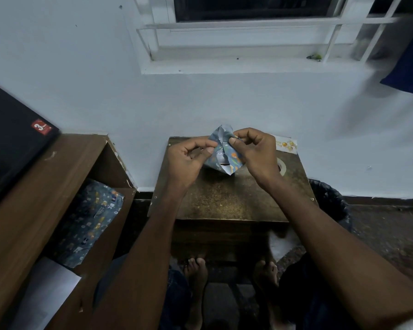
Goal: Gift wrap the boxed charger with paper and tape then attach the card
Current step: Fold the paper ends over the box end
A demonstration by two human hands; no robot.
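Note:
A small boxed charger point(224, 158) partly wrapped in blue patterned paper is held above the far part of a small brown table point(224, 198). A strip of the white box with grey lettering shows between the paper edges. My left hand point(188, 158) pinches the paper at its left side. At the top right, my right hand point(253, 151) pinches a folded flap. A white card with gold print point(287, 144) lies at the table's far right corner. A tape roll point(281, 166) lies behind my right wrist, mostly hidden.
A wooden shelf unit point(34, 198) stands to the left with spare blue wrapping paper point(91, 220) and a white sheet point(45, 289) inside, and a black laptop point(10, 144) on top. A black bin bag point(329, 198) sits right of the table. The wall is close behind.

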